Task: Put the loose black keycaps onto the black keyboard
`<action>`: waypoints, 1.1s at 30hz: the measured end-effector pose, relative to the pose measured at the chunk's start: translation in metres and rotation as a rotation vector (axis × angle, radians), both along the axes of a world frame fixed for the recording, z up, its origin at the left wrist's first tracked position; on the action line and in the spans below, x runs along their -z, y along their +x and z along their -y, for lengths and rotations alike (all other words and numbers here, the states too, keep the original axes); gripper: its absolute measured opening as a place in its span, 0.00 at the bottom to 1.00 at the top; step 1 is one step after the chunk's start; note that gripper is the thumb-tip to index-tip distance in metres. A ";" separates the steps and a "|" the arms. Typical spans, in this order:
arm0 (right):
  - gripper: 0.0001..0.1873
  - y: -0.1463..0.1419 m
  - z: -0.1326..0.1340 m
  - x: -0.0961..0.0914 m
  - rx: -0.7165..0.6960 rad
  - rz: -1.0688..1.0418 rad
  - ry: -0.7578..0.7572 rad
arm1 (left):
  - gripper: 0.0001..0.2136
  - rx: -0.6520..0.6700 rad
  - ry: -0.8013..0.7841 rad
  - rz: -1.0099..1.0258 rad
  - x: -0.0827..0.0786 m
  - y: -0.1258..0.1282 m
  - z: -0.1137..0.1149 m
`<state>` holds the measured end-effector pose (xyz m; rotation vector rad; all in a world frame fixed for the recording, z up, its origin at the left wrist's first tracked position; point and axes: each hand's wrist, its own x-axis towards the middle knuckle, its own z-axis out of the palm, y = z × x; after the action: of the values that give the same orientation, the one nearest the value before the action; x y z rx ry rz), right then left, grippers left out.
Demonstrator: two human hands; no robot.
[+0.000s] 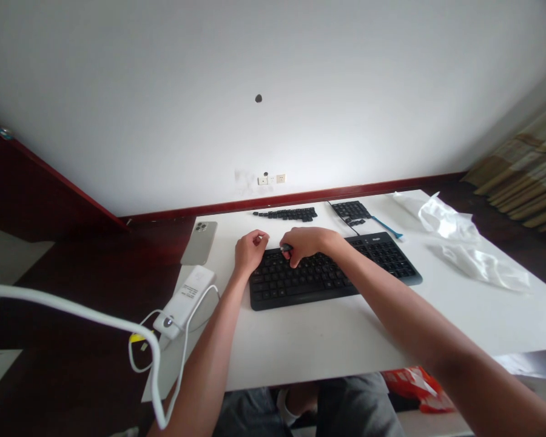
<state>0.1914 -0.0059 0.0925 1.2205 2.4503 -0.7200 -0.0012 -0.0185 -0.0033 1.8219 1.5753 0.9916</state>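
A black keyboard (300, 282) lies on the white table in front of me. My left hand (251, 252) is at its upper left corner, thumb and fingers pinched together. Whatever may be between those fingertips is too small to make out. Over the keyboard's upper left part, my right hand (303, 244) is closed on a small black piece (286, 247) with a pale end; its exact kind is unclear. Behind the keyboard, loose black keycaps (286, 214) lie in rows. A second group of black keycaps (351, 210) lies farther right, beside a cable.
A blue stick-like tool (389, 227) lies behind the keyboard's right side. Crumpled clear plastic bags (450, 220) cover the right of the white table (300, 346). A phone (199, 243) and a white power bank (186, 297) with a white cable (95, 317) are at left.
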 end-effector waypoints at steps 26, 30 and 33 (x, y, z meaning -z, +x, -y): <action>0.17 0.029 -0.032 0.023 0.375 -0.037 0.408 | 0.13 -0.003 0.003 0.009 0.000 0.000 -0.001; 0.18 0.032 -0.033 0.020 0.306 -0.029 0.378 | 0.12 -0.007 0.004 0.020 0.000 0.001 -0.001; 0.22 0.031 -0.034 0.025 0.246 -0.021 0.388 | 0.12 -0.004 0.003 0.019 0.000 0.000 -0.001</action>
<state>0.2226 0.0284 0.0671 1.6848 2.5619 -0.3195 -0.0010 -0.0179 -0.0032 1.8067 1.5683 1.0103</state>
